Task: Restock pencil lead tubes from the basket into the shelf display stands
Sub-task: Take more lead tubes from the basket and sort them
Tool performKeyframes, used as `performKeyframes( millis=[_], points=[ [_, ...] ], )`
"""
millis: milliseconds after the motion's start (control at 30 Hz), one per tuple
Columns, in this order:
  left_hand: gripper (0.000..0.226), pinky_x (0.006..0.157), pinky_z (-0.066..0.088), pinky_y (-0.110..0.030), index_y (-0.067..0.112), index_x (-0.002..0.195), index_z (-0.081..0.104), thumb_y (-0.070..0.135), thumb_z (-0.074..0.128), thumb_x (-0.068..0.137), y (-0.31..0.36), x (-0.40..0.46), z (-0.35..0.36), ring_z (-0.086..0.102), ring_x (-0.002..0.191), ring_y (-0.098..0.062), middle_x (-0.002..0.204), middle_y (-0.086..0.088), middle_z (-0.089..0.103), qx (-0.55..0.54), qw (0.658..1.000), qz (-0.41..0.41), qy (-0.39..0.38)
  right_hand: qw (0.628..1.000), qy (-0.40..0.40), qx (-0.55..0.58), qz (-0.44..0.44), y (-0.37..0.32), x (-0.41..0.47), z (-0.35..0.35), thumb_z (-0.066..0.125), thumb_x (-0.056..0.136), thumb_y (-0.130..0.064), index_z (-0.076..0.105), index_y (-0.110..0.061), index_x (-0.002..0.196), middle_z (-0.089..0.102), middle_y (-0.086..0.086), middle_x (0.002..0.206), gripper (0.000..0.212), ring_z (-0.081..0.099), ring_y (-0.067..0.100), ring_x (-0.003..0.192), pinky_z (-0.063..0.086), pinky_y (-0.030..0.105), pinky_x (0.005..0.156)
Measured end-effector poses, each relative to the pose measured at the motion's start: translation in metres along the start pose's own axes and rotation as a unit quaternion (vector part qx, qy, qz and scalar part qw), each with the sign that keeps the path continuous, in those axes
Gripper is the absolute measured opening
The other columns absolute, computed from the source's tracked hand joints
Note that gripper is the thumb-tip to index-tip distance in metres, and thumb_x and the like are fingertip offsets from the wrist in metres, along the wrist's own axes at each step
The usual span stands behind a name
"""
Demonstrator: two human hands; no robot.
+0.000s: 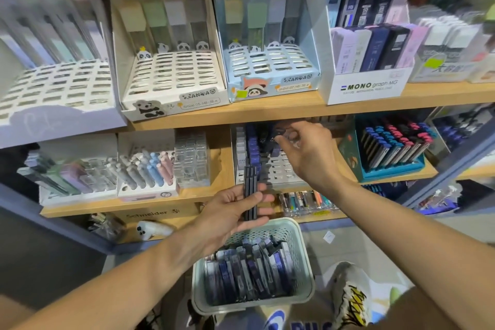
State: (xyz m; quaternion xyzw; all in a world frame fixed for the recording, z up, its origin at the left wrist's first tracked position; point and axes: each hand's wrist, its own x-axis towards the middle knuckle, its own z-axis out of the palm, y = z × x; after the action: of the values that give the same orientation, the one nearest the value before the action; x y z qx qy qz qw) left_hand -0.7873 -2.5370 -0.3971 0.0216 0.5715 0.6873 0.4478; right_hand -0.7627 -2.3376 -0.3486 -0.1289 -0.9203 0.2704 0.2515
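Observation:
My left hand point(233, 211) grips a small bundle of dark lead tubes point(250, 190) upright, just above the pale green basket point(302, 270). The basket holds several more dark blue and grey lead tubes point(249, 270). My right hand point(308, 153) reaches into the white slotted display stand point(278, 169) on the middle shelf, its fingertips pinching a dark tube point(278, 132) at the back rows. Several blue and black tubes stand in the left rows of that stand.
The upper shelf carries panda display stands point(171, 80) point(270, 67) and a MONO graph box point(367, 88). A teal stand of tubes point(393, 153) sits to the right of my right hand. Pastel tube stands point(144, 171) fill the left of the middle shelf.

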Motion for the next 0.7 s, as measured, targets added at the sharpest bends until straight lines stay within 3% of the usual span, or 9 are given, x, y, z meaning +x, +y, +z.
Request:
performKeyframes(
  millis=[67,200,300,400,500,700],
  points=[
    [0.031,0.094,0.060,-0.044,0.007,0.130,0.066,0.008,0.061,0.100,0.000,0.000,0.001,0.074,0.111,-0.029,0.121,-0.014,0.075,-0.001,1.000,-0.001,0.002,0.999,-0.013,-0.040,-0.004,0.000,0.007,0.010,0.066,0.098,-0.023,0.056,-0.019,0.075,0.058,-0.007,0.073,0.026,0.047,0.016,0.068,0.028,0.028,0.072],
    [0.031,0.092,0.061,-0.042,0.007,0.130,0.067,0.007,0.062,0.099,-0.001,-0.001,0.003,0.074,0.111,-0.029,0.121,-0.015,0.075,-0.008,1.000,-0.004,0.003,0.991,-0.063,-0.113,0.033,0.002,0.021,0.026,0.061,0.102,-0.029,0.066,-0.010,0.079,0.067,0.003,0.075,0.029,0.061,0.025,0.073,0.045,0.034,0.066],
    [0.033,0.093,0.060,-0.043,0.008,0.130,0.067,0.008,0.064,0.098,-0.002,-0.001,0.003,0.073,0.113,-0.029,0.122,-0.015,0.075,-0.006,1.000,-0.005,0.000,0.988,-0.092,-0.102,0.075,0.003,0.026,0.028,0.060,0.103,-0.026,0.052,-0.014,0.068,0.055,0.001,0.067,0.038,0.052,0.019,0.064,0.039,0.031,0.063],
    [0.033,0.092,0.061,-0.041,0.008,0.130,0.067,0.008,0.065,0.097,-0.002,-0.001,0.002,0.072,0.114,-0.030,0.121,-0.015,0.075,-0.009,1.000,-0.007,0.002,0.989,-0.098,-0.074,0.086,0.004,0.028,0.033,0.062,0.101,-0.025,0.058,-0.014,0.078,0.059,0.000,0.075,0.026,0.054,0.017,0.069,0.040,0.029,0.065],
    [0.033,0.091,0.061,-0.040,0.010,0.129,0.068,0.008,0.065,0.096,-0.002,-0.001,0.001,0.072,0.114,-0.030,0.120,-0.015,0.076,-0.011,1.000,-0.005,0.004,0.987,-0.112,-0.098,0.056,0.005,0.029,0.039,0.062,0.100,-0.025,0.069,-0.009,0.091,0.068,0.005,0.083,0.019,0.063,0.024,0.079,0.054,0.035,0.071],
    [0.034,0.094,0.060,-0.043,0.009,0.130,0.068,0.008,0.065,0.096,0.002,-0.001,0.001,0.071,0.116,-0.031,0.121,-0.015,0.075,-0.023,1.000,-0.004,0.004,0.987,-0.101,-0.116,0.040,0.007,0.028,0.039,0.064,0.098,-0.019,0.065,-0.010,0.093,0.067,0.006,0.083,0.011,0.065,0.028,0.079,0.058,0.043,0.074]
  ],
)
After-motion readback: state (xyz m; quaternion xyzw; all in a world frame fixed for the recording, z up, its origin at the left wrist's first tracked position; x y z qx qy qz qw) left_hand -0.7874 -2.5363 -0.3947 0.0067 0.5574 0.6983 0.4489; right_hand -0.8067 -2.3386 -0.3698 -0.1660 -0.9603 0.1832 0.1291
